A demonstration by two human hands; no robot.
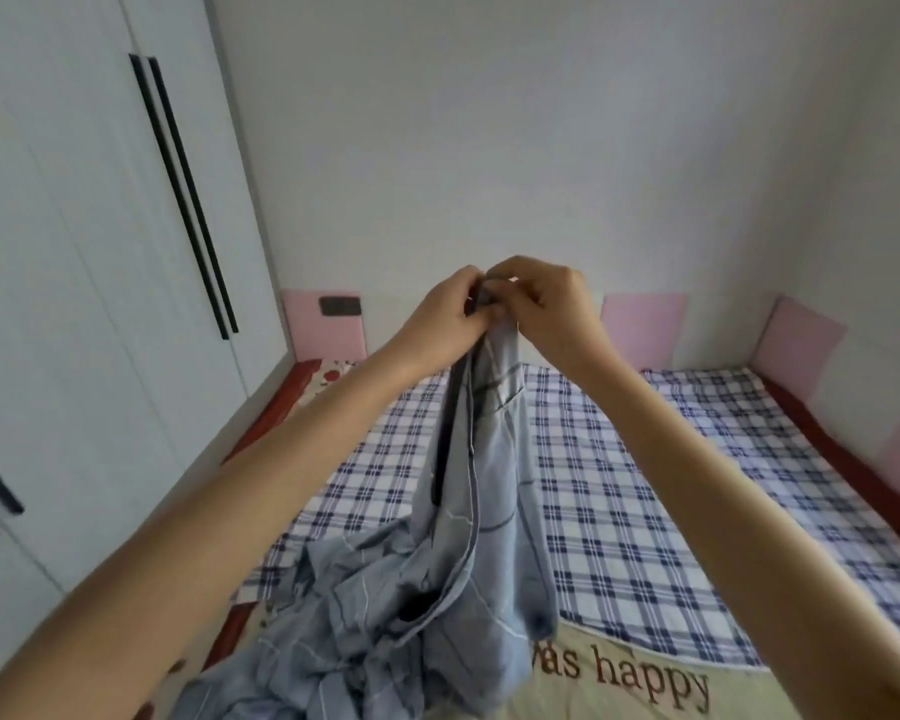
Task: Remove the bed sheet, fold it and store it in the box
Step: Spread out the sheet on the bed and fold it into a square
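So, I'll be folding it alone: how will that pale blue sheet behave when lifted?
Probably floppy: the sheet hangs limp from the left hand and right hand, crumpling on the bed. Likely light, since a mere pinch holds it up.

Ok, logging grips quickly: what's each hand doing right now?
Left hand: pinching the light blue bed sheet.
Right hand: pinching the same sheet.

Bed (853, 475) with a checked cover (645, 485), filling the middle and right of the frame.
Its edges are red-brown. At the bottom a cream pad (619, 683) with brown lettering shows, and a crumpled blue sheet (364, 615) heaps at lower centre.
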